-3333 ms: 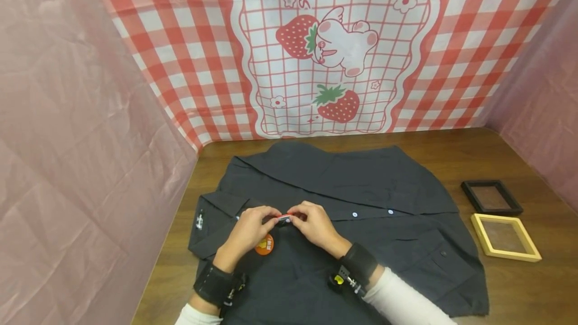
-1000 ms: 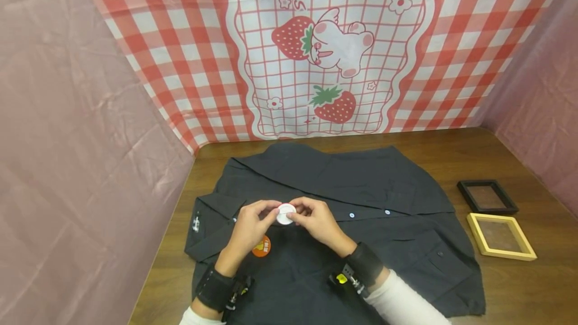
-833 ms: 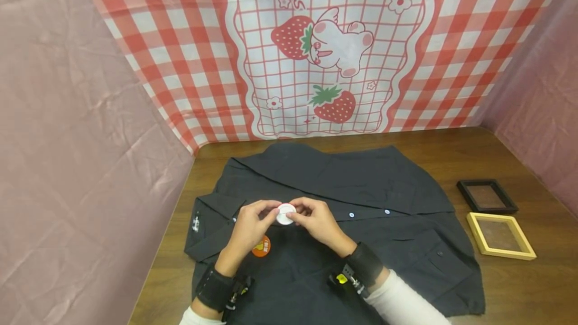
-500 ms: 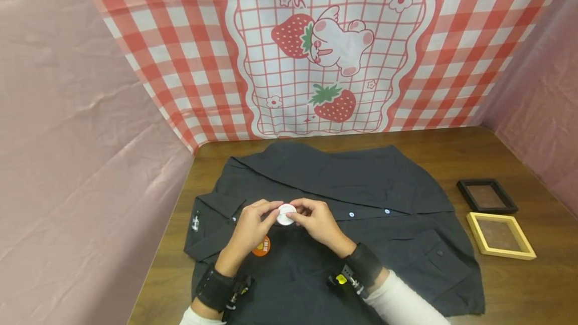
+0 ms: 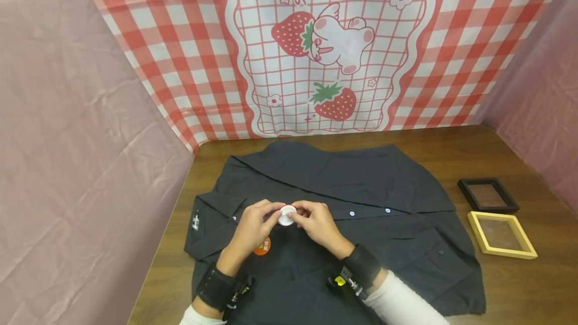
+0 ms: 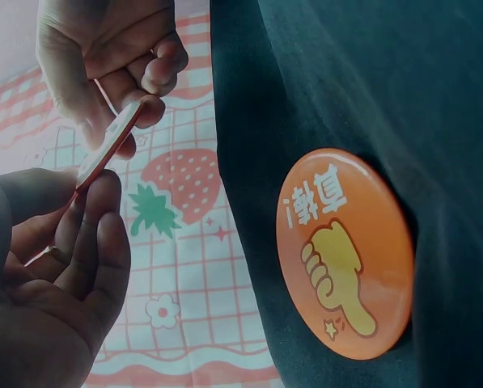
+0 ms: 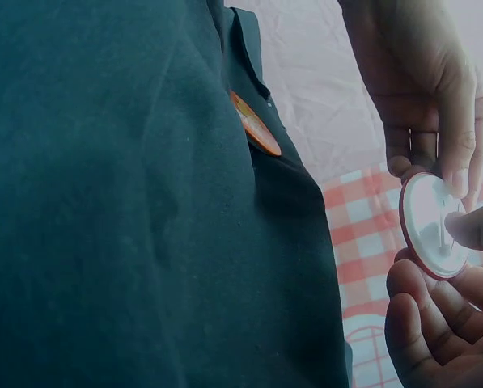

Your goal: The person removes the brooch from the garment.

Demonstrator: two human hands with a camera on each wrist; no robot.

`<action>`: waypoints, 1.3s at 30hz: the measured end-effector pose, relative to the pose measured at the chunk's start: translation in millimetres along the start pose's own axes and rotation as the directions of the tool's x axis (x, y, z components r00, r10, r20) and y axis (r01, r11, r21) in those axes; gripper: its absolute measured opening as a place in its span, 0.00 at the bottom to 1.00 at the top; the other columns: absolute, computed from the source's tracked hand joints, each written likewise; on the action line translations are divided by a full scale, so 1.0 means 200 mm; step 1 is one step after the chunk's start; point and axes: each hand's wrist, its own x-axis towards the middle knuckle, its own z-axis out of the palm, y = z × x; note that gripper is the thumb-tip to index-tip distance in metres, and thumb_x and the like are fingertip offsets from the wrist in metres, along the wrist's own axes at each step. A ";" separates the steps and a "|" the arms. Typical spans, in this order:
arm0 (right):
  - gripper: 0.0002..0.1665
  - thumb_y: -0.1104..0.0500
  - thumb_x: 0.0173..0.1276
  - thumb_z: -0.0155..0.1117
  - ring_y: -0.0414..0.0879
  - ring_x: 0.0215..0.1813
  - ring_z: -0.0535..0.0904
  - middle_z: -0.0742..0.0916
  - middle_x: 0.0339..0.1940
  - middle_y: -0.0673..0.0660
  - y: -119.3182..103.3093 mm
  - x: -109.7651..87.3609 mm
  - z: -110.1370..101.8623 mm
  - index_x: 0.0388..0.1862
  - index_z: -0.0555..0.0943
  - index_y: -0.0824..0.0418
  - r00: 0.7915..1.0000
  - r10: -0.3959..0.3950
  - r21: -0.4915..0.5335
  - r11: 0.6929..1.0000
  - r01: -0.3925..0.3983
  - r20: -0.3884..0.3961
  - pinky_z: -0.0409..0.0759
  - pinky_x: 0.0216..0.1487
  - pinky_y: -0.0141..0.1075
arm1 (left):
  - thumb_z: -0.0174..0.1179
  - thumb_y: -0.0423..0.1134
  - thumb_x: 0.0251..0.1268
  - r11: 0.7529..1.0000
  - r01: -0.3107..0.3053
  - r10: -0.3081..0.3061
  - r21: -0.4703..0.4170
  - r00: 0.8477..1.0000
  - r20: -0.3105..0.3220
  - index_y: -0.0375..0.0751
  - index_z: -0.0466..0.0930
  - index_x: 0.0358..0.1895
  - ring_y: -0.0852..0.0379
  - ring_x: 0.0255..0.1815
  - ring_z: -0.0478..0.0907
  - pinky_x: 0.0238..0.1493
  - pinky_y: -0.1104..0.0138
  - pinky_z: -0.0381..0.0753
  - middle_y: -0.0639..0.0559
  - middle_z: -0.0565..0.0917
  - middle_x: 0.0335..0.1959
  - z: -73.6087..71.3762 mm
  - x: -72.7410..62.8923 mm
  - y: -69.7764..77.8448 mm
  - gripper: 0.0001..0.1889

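A round pin badge (image 5: 286, 216) with a white back and red rim is held over the dark shirt (image 5: 343, 174), its back towards the head camera. My left hand (image 5: 252, 225) pinches its left edge between thumb and fingers. From the other side my right hand (image 5: 319, 225) pinches it too, and the right thumb (image 7: 476, 230) lies against the pin on the back. An orange badge (image 6: 346, 250) with a yellow thumb picture and white characters sits on the shirt, just below my left hand in the head view and partly covered by it.
On the right of the wooden table (image 5: 451, 154) lie a black frame (image 5: 496, 209) and a yellow frame (image 5: 508, 252). A red-and-white strawberry cloth (image 5: 280, 79) hangs behind. Pink fabric (image 5: 90, 164) bounds the left side, and more stands at the right.
Earliest, the held badge showed nearly edge-on; it has since turned so that its white back shows. In the last second it tilts slightly, with both hands almost still.
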 end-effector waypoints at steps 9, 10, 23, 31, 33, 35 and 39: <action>0.10 0.63 0.61 0.71 0.31 0.20 0.76 0.88 0.26 0.60 0.01 0.00 0.00 0.38 0.86 0.68 1.000 0.024 0.013 1.000 -0.024 -0.002 0.77 0.23 0.27 | 0.66 0.31 0.60 1.000 0.013 -0.013 0.013 1.000 0.015 0.39 0.88 0.40 0.66 0.23 0.68 0.25 0.75 0.70 0.53 0.83 0.27 0.00 0.01 0.01 0.07; 0.10 0.63 0.60 0.71 0.31 0.20 0.76 0.88 0.26 0.60 0.01 0.01 0.00 0.38 0.86 0.68 1.000 0.025 0.015 1.000 -0.025 0.000 0.78 0.23 0.27 | 0.66 0.32 0.60 1.000 0.016 -0.016 0.013 1.000 0.015 0.39 0.88 0.40 0.66 0.23 0.68 0.25 0.75 0.69 0.53 0.83 0.27 0.00 0.01 0.01 0.07; 0.10 0.64 0.59 0.72 0.30 0.20 0.75 0.86 0.23 0.60 0.00 0.02 -0.02 0.37 0.86 0.69 0.999 0.024 0.034 0.999 -0.025 0.033 0.77 0.23 0.26 | 0.66 0.32 0.60 0.999 0.052 -0.052 -0.005 0.998 0.040 0.40 0.88 0.40 0.67 0.22 0.66 0.24 0.75 0.68 0.54 0.83 0.26 0.00 0.01 0.01 0.06; 0.10 0.64 0.57 0.73 0.30 0.20 0.75 0.86 0.23 0.60 0.00 0.02 -0.03 0.37 0.86 0.69 0.998 0.041 0.039 0.998 -0.043 0.041 0.77 0.23 0.26 | 0.67 0.32 0.59 0.999 0.049 -0.049 -0.006 0.998 0.036 0.41 0.88 0.40 0.67 0.23 0.66 0.25 0.75 0.69 0.54 0.83 0.27 0.00 0.01 0.01 0.06; 0.10 0.64 0.57 0.73 0.30 0.20 0.75 0.86 0.23 0.59 0.00 0.02 -0.03 0.37 0.86 0.68 0.999 0.041 0.021 0.999 -0.042 0.035 0.77 0.22 0.26 | 0.67 0.32 0.59 0.999 0.052 -0.052 -0.008 0.998 0.036 0.41 0.88 0.40 0.67 0.23 0.67 0.25 0.75 0.69 0.54 0.83 0.27 0.00 0.01 0.01 0.07; 0.10 0.64 0.57 0.73 0.30 0.20 0.74 0.86 0.22 0.58 0.00 0.02 -0.02 0.36 0.86 0.68 0.999 0.039 0.002 0.999 -0.039 0.027 0.76 0.22 0.26 | 0.67 0.32 0.59 0.998 0.056 -0.056 -0.007 0.998 0.039 0.41 0.88 0.40 0.67 0.23 0.67 0.25 0.75 0.69 0.54 0.84 0.28 0.00 0.01 0.01 0.07; 0.09 0.63 0.58 0.73 0.31 0.19 0.74 0.86 0.20 0.56 0.00 0.01 -0.02 0.36 0.86 0.66 0.999 0.042 -0.027 0.999 -0.042 0.006 0.75 0.21 0.26 | 0.67 0.32 0.59 0.998 0.062 -0.062 0.001 0.997 0.044 0.41 0.88 0.40 0.66 0.24 0.68 0.26 0.75 0.69 0.54 0.84 0.28 0.00 0.01 0.02 0.07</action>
